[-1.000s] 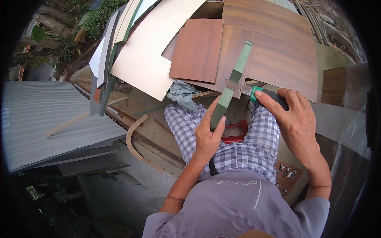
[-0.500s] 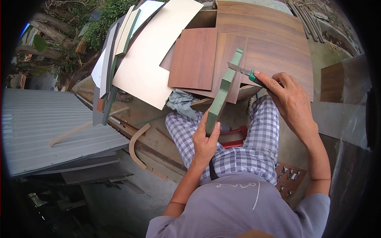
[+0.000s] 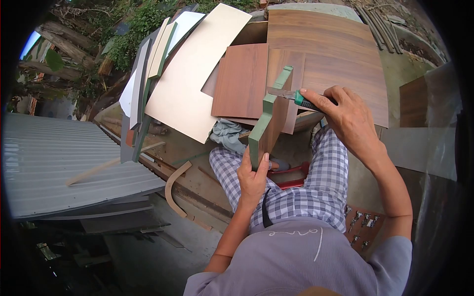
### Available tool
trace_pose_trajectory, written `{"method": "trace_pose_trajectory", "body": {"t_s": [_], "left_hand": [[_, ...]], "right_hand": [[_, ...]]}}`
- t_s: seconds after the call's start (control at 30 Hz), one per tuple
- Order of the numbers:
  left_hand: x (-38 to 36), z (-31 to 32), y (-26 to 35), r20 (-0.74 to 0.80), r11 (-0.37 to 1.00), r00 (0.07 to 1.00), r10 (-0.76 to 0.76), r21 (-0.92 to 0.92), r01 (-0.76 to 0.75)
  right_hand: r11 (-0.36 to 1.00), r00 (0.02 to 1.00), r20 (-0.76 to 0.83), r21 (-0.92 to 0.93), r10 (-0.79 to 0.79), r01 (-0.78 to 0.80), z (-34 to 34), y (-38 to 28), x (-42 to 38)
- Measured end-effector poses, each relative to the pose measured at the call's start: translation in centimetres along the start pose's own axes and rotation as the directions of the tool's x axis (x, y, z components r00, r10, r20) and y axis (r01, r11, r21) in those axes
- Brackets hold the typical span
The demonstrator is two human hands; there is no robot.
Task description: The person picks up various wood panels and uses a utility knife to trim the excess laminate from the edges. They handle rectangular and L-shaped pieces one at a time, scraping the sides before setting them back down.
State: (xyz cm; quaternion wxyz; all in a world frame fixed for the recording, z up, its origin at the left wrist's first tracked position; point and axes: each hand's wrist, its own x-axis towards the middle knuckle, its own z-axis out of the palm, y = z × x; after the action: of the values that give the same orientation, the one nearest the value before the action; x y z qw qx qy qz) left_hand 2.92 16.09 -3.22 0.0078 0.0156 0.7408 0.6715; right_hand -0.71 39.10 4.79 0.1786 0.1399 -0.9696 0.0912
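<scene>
My left hand (image 3: 252, 181) grips the lower end of a notched board (image 3: 261, 127), thumb on one side and fingers on the other. The board is tilted up, with green edges, a step cut into its upper edge and a brown wood-grain face on its right. In my right hand (image 3: 354, 121) is a knife (image 3: 299, 98) with a green and black handle, index finger stretched along it. Its blade points left and lies across the board's green edge, right at the step.
Brown wood-grain panels (image 3: 340, 59) lie ahead, a smaller panel (image 3: 240, 81) on top. A cream sheet (image 3: 190, 89) and stacked strips lean at left. A grey cloth (image 3: 228, 135) hangs near my knee. Metal fittings (image 3: 364, 219) lie on a brown board at right.
The board has turned so more of its brown face shows, and its top end is lower. My right hand and the knife have moved left and slightly down along with it.
</scene>
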Motion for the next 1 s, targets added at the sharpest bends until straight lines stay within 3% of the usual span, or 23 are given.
{"method": "trace_pose_trajectory", "body": {"t_s": [0.1,0.2,0.3,0.4,0.5,0.53,0.57,0.6,0.67,0.7,0.73,0.87,1.0], "left_hand": [[-0.1,-0.2,-0.4,0.006,1.000,1.000,0.003,-0.002,-0.003],[0.0,-0.1,-0.8,0.030,0.989,0.991,0.130,0.073,-0.132],[0.0,-0.3,-1.3,0.042,0.984,0.988,0.146,0.097,-0.149],[-0.2,-0.4,-1.4,0.053,0.982,0.985,0.163,0.087,-0.167],[-0.2,-0.5,-1.4,0.027,0.997,0.997,0.076,0.025,-0.076],[0.0,-0.9,-2.1,-0.009,0.995,0.995,0.099,0.034,-0.099],[0.3,-1.2,-2.4,-0.045,0.991,0.991,0.125,0.043,-0.123],[0.5,-1.5,-2.2,-0.040,0.991,0.991,0.130,0.047,-0.128],[0.8,-2.1,-1.8,-0.019,0.988,0.999,0.030,-0.149,-0.033],[1.0,-2.1,-1.8,-0.002,0.989,0.999,0.032,-0.147,-0.032],[1.2,-2.1,-1.9,-0.003,0.985,0.999,0.044,-0.164,-0.044],[1.3,-2.4,-1.9,-0.006,0.982,0.998,0.055,-0.179,-0.055],[1.8,-2.0,-0.9,-0.082,0.956,0.990,0.116,-0.262,-0.134]], "right_hand": [[0.998,0.998,-0.039,-0.022,-0.056,0.056,0.0,-0.6,-0.1],[0.998,0.995,-0.098,-0.066,-0.010,0.004,1.6,1.2,0.1],[0.987,0.994,-0.001,-0.116,0.111,-0.110,2.2,2.1,0.2],[0.997,0.998,0.008,-0.042,0.058,-0.058,2.2,1.6,-0.2],[0.996,0.996,0.044,0.043,0.077,-0.079,2.5,2.4,0.1],[0.907,0.959,0.060,0.315,0.276,-0.281,2.4,2.6,0.3],[0.707,0.884,0.129,0.554,0.450,-0.440,2.4,2.9,0.6],[0.704,0.883,0.123,0.558,0.453,-0.439,2.4,3.0,0.9],[0.636,0.864,0.291,0.589,0.410,-0.500,2.4,3.3,1.1],[0.601,0.846,0.371,0.596,0.383,-0.533,2.4,3.6,1.2],[0.673,0.878,0.341,0.565,0.338,-0.478,2.6,3.7,1.3],[0.624,0.860,0.400,0.596,0.316,-0.506,1.4,3.0,1.8],[0.681,0.870,0.426,0.563,0.248,-0.469,2.7,2.8,-0.2]]}}
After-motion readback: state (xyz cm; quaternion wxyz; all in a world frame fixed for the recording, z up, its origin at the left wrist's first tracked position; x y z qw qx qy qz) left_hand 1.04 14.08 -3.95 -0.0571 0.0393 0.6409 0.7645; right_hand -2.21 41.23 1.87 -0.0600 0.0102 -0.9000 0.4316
